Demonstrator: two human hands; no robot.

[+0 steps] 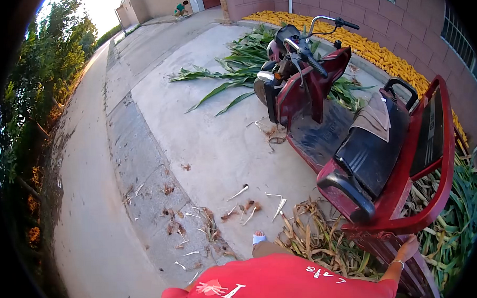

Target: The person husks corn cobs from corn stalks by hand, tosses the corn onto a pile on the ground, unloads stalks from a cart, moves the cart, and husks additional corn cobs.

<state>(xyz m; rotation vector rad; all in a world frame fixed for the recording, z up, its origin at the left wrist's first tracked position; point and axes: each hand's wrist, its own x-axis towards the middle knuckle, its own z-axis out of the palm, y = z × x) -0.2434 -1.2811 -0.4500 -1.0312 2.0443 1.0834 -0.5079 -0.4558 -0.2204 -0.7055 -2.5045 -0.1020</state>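
My right hand, with a bracelet at the wrist, is closed over the top edge of the red side panel of a cargo tricycle's bed. The red tricycle stands at the right, with a black seat and a folded cloth on it. Green corn stalks fill the bed beside my hand. My left hand is out of view; only the red sleeve on that side shows.
Dry corn husks lie beside the tricycle. Green corn stalks spread under its front. Yellow corn cobs line the brick wall. Husk scraps litter the concrete. A person crouches far off. Trees border the road.
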